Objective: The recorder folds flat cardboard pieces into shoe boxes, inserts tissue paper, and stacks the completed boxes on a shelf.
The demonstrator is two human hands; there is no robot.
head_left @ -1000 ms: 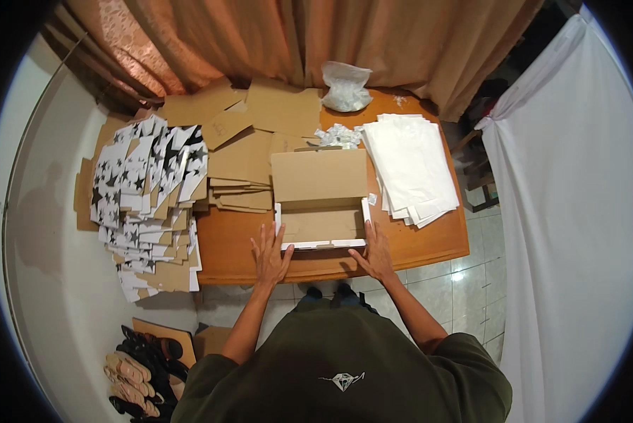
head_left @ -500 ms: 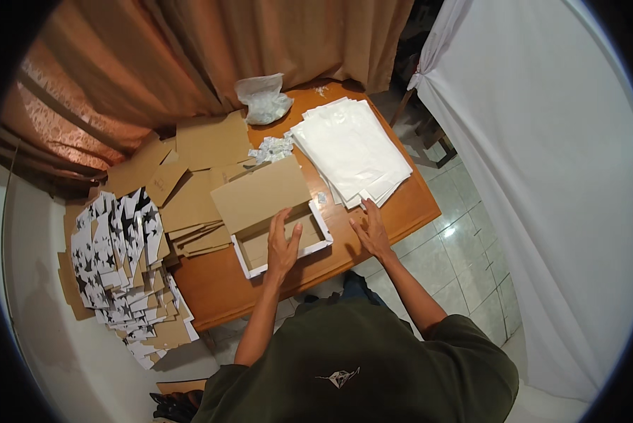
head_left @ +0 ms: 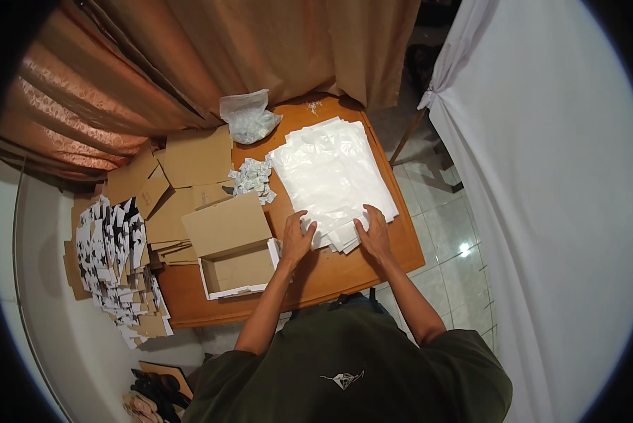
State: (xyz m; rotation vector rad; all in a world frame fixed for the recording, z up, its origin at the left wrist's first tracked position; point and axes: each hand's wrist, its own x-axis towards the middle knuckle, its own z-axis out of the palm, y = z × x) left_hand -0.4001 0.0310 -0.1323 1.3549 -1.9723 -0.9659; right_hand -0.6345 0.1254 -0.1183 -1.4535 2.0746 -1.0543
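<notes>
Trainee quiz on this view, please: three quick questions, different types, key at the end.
1. Multiple choice: which is nearest the right hand?
A) the clear bag
B) the star-patterned cardboard
C) the white stack

2. True or false: the lid of the box is shut.

3. Fill in the blank: in the picture, the small packets lie to the ___ of the white stack.

Key:
1. C. The fingers are at its near edge.
2. False. The lid stands open and the inside of the box shows.
3. Left.
</notes>
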